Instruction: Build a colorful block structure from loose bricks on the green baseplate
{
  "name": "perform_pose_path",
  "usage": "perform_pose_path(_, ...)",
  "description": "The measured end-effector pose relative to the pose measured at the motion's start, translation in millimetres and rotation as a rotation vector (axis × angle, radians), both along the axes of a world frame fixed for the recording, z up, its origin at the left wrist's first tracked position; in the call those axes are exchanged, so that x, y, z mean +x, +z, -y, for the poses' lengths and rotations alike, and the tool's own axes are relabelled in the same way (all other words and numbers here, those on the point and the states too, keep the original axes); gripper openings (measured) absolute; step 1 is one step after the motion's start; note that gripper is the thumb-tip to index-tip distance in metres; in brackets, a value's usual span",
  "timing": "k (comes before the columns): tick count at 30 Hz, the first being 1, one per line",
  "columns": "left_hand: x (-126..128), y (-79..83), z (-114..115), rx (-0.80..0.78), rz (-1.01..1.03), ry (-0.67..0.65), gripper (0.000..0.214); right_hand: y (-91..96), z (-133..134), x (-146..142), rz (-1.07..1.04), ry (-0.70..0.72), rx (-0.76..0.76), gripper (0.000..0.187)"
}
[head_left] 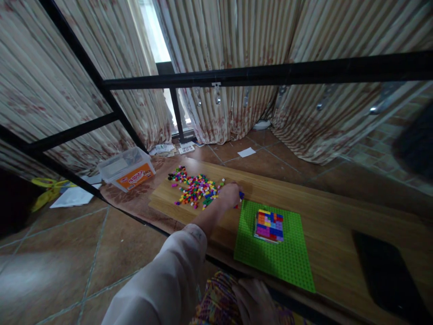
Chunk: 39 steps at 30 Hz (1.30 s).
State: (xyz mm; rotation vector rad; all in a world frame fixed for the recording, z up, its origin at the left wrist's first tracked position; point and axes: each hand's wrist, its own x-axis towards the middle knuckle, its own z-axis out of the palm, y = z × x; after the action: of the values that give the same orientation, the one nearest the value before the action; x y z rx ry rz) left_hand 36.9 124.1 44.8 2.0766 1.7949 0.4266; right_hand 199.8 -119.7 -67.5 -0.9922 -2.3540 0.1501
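Note:
My left hand (pixel 230 195) reaches out to the right edge of a pile of small coloured bricks (pixel 196 188) on the wooden table (pixel 331 216). Its fingers are curled, and a blue brick (pixel 241 195) shows at the fingertips. A green baseplate (pixel 287 262) lies just to the right of the hand. On the baseplate sits a flat block of joined multicoloured bricks (pixel 269 225). My right hand (pixel 254 299) rests low on patterned cloth at my lap, below the table's near edge. It is dim and its fingers are not clear.
A black metal frame (pixel 270 73) crosses in front of the curtains. A clear plastic box with an orange label (pixel 126 170) stands on the tiled floor at the left, with papers nearby. A dark flat object (pixel 385 271) lies on the table at the right.

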Motion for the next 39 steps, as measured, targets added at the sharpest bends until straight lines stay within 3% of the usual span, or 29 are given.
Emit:
perform_pose_path(8,1.5,3.2,8.4,0.012,-0.059,-0.017,0.023,2.4,-1.3,-0.7,-0.037,-0.005,-0.011,0.02)
perform_pose_path(13,-9.5,10.1,45.2,0.078,0.03,-0.008,0.022,16.5,-0.4,-4.8,-0.195,-0.018,-0.156,0.02)
perform_pose_path(16,-14.6,9.7,86.7,0.121,0.465,0.016,0.015,44.3,-3.5,-7.6,-0.373,-0.083,-0.375,0.02)
perform_pose_path(19,-13.5,9.9,130.7,0.082,0.871,0.115,0.01,80.2,-16.1,-11.4,-0.527,-0.188,-0.453,0.018)
perform_pose_path(21,-9.9,13.5,154.5,-0.01,1.008,0.131,0.013,100.8,-28.9,-15.7,-0.635,-0.329,-0.495,0.02)
perform_pose_path(24,-3.2,22.6,177.8,-0.11,1.142,0.133,0.016,119.0,-46.5,-23.3,-0.759,-0.34,-0.557,0.027)
perform_pose_path(29,5.5,31.1,193.3,-0.133,1.181,0.194,0.017,123.5,-52.4,-28.5,-0.915,-0.334,-0.674,0.022)
perform_pose_path(34,16.2,26.3,199.9,-0.186,1.237,0.242,0.017,122.8,-44.8,-24.4,-1.064,-0.36,-0.821,0.024)
perform_pose_path(39,33.1,23.6,202.8,-0.191,1.282,0.259,0.017,123.3,-42.5,-18.9,-1.18,-0.435,-0.859,0.03)
